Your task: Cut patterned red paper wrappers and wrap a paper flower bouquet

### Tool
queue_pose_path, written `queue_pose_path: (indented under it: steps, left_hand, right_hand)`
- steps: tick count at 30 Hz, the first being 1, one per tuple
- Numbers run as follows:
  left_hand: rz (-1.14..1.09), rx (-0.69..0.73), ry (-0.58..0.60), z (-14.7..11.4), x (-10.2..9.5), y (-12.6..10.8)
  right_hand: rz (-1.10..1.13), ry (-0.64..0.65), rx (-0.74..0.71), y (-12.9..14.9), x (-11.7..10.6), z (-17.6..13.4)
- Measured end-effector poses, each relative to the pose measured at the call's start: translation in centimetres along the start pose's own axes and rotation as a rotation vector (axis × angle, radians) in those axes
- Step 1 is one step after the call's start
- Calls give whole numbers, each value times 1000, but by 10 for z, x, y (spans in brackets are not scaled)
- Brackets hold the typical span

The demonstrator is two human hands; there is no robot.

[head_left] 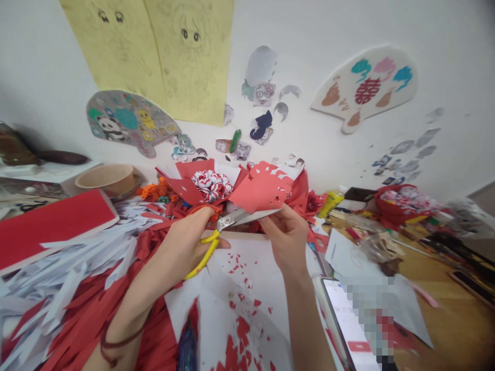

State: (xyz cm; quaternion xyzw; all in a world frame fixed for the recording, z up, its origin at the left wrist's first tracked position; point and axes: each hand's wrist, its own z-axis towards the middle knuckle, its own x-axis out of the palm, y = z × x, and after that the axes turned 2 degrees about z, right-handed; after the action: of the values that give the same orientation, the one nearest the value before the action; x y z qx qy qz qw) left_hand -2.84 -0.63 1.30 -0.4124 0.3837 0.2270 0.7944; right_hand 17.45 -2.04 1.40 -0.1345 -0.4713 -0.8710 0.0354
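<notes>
One left hand (185, 239), slanting inward in my remote view, wraps its fingers round yellow-handled scissors (225, 222) pointing right, above a white sheet (270, 269) that presumably catches red scraps (243, 326); centrally, red paper (261, 188) sits at the blades, pinched by the raised right hand's (289, 234) fingers, I judge for steadiness.

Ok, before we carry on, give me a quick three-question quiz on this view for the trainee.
1. Which hand holds the scissors, and what does the other hold?
2. True or false: the phone has its screen lit.
3. What is scattered on the white sheet?
A) Orange beads
B) Red scraps
C) Yellow pencils

Key:
1. The left hand; the right hand holds red paper.
2. True.
3. B.
</notes>
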Motion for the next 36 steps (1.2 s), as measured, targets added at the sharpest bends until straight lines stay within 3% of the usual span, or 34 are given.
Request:
queue_pose_path:
  steps: [36]
  left_hand:
    - [-34, -27, 19, -2, 0, -3]
  right_hand:
    - [-97, -63, -25, 2, 4, -3]
